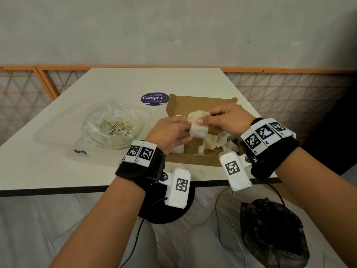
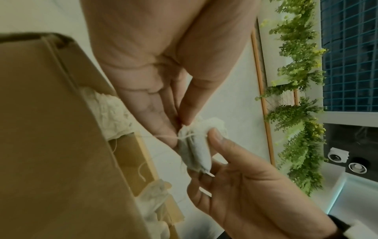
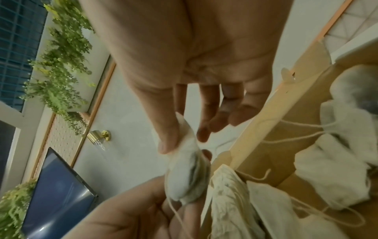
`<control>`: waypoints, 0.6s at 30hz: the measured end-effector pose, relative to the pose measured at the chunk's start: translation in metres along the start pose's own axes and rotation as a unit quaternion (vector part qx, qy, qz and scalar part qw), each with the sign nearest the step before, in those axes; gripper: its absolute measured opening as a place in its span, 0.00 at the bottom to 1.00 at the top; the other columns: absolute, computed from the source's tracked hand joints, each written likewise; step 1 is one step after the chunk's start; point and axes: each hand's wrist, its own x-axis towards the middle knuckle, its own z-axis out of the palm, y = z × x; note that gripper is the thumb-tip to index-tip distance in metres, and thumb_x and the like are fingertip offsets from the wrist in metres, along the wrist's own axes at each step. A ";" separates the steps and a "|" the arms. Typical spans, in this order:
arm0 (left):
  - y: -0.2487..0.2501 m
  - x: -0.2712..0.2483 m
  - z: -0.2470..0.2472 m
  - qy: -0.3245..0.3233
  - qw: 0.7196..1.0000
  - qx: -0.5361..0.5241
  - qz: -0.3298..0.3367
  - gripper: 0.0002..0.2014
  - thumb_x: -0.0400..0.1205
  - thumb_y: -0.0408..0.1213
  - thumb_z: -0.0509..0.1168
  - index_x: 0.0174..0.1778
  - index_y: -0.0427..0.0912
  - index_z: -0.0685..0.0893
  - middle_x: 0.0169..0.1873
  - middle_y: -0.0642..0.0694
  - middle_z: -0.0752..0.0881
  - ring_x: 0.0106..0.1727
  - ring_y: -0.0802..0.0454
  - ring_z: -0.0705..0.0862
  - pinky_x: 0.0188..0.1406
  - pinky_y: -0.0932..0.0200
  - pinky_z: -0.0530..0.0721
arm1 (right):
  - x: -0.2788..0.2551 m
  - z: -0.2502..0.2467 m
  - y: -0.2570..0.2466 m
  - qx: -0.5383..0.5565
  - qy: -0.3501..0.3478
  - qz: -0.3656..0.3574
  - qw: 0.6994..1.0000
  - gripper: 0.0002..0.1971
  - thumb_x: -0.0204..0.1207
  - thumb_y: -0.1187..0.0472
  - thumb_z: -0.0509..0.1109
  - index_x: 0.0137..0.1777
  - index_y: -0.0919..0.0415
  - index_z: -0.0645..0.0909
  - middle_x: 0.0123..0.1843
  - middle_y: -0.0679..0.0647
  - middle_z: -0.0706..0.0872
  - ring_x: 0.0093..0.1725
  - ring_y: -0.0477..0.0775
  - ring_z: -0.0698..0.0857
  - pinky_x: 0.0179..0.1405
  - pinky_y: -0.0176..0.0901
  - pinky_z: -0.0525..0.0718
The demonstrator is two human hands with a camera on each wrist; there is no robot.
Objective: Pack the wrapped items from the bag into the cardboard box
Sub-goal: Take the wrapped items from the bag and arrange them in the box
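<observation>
Both the left hand (image 1: 170,130) and right hand (image 1: 225,117) pinched one wrapped pouch (image 1: 199,123) above the cardboard box (image 1: 193,160). Its string (image 2: 161,137), possibly snagged, wanted freeing before a gentle lowering among the others.

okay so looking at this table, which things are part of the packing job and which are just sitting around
Part of the job:
wrapped item, pinched by left hand and right hand
cardboard box, wrapped items already inside
plastic bag, more items in it

Just lying about:
purple sticker on the table
black bag on the floor
cables under the table
</observation>
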 end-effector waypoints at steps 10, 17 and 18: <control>0.005 -0.004 -0.005 0.011 1.000 0.014 0.004 0.14 0.82 0.37 0.64 0.60 0.33 0.83 0.48 0.39 0.89 0.43 0.49 0.89 0.43 0.61 0.89 | 0.002 0.010 -0.005 -0.063 -0.011 -0.021 0.998 0.09 0.74 0.54 0.72 0.51 0.55 0.87 0.48 0.49 0.88 0.45 0.41 0.83 0.42 0.18 0.75; -0.001 -0.007 -0.007 0.017 0.998 0.031 0.056 0.14 0.78 0.23 0.66 0.59 0.33 0.82 0.44 0.41 0.88 0.41 0.51 0.88 0.43 0.63 0.89 | 0.010 0.020 0.002 0.015 0.053 -0.009 0.998 0.14 0.72 0.60 0.75 0.56 0.58 0.82 0.40 0.49 0.80 0.32 0.37 0.80 0.23 0.20 0.73; -0.001 -0.006 -0.007 0.024 0.997 0.034 0.060 0.14 0.78 0.21 0.66 0.58 0.35 0.82 0.44 0.41 0.88 0.41 0.51 0.88 0.42 0.62 0.89 | 0.011 0.020 0.003 0.025 0.051 0.007 0.998 0.14 0.71 0.60 0.75 0.56 0.56 0.81 0.41 0.50 0.81 0.34 0.40 0.80 0.24 0.21 0.74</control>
